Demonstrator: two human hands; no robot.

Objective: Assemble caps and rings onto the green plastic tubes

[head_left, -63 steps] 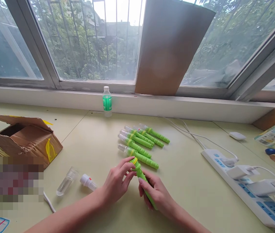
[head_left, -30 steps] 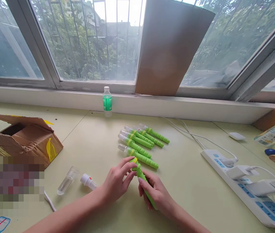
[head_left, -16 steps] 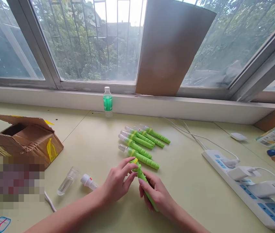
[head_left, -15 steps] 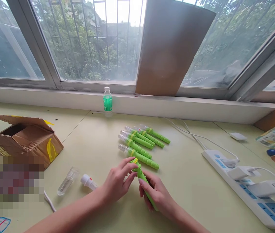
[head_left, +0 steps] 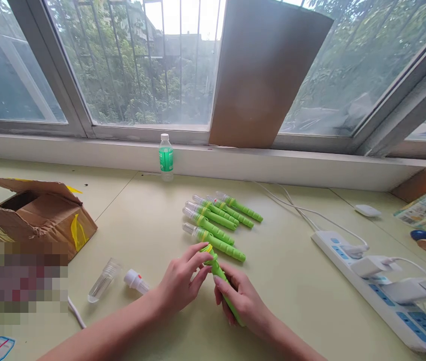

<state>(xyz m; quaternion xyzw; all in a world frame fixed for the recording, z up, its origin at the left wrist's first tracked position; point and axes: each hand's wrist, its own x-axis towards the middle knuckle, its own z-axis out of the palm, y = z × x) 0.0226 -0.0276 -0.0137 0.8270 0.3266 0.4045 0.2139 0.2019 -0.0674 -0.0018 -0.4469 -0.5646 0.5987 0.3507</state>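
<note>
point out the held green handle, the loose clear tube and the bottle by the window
green handle point(head_left: 216, 268): head view, on its upper part, below the yellow-rimmed end
clear tube point(head_left: 103, 283): head view, on the middle of its wall
bottle point(head_left: 166, 159): head view, on its green label

Daylight from window point(head_left: 141, 75) (sky point(head_left: 190, 19) blown out); soft shadows on table point(head_left: 295, 271); lower-left patch point(head_left: 19, 281) pixelated.

By the far edge of your surface point(head_left: 291, 271) stands a bottle point(head_left: 166, 158). Nearer you lie the fanned sticks point(head_left: 213, 231), just beyond your hands point(head_left: 179, 282) and the held stick point(head_left: 217, 271) in them. Left are a tube point(head_left: 103, 282), then the box point(head_left: 57, 223); right, the power strip point(head_left: 359, 281).
</note>
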